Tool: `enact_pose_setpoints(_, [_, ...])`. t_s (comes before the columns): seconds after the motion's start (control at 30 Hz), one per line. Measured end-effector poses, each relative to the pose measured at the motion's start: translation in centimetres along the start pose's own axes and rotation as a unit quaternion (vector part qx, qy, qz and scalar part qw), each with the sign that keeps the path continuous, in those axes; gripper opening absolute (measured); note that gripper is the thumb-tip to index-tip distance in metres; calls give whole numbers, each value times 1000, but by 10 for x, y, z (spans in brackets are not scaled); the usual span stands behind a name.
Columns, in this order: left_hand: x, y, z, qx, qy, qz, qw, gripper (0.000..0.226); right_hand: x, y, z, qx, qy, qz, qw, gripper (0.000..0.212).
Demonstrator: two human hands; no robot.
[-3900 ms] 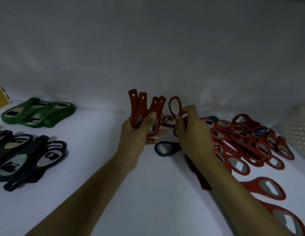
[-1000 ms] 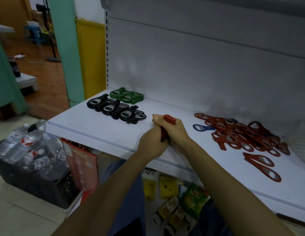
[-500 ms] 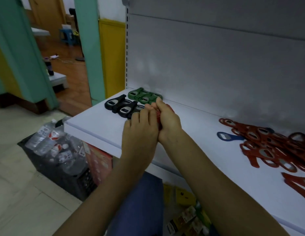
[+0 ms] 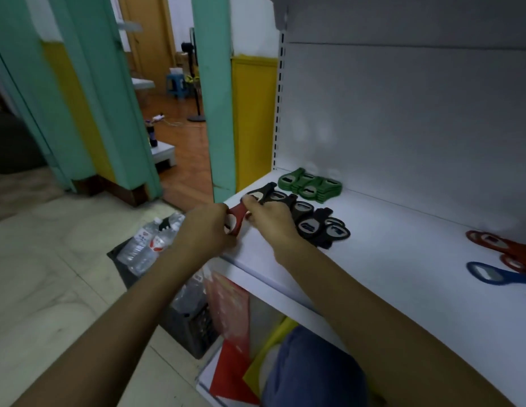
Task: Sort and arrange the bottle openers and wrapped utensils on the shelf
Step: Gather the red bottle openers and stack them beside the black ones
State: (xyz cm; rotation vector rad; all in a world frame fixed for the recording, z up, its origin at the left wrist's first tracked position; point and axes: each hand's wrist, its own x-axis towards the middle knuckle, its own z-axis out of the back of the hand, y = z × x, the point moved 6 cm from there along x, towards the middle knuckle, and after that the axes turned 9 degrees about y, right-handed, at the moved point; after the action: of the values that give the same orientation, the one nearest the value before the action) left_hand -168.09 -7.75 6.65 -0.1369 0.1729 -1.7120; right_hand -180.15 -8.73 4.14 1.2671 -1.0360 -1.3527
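Front-left corner of the shelf [image 4: 388, 259]: the left hand [image 4: 204, 232] and right hand [image 4: 270, 223] clasp one red opener bundle [image 4: 236, 220] between them, just beside the black openers [image 4: 311, 223]. Judged risk: released this near the edge, the loose bundle could slide apart and drop off the front.

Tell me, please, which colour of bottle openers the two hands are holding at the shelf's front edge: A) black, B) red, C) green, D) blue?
B: the left hand and right hand both hold the red openers, while the green openers, black openers and blue opener lie untouched on the shelf.
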Motion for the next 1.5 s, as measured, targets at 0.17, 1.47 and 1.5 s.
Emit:
enact_pose_setpoints(0.17, [32,27,-1,12,128,25,991,40,0,-8,-2,-426,-11,147,893,22])
enact_pose_setpoints(1.47, [-56,-206,-45,-15,-96,-340,935,56,-134,0,186,-544,-221,129,799,24])
enact_pose_setpoints(1.5, [-66,-234,-53,-41,-85,-363,927,56,-154,-7,208,-541,-244,109,798,25])
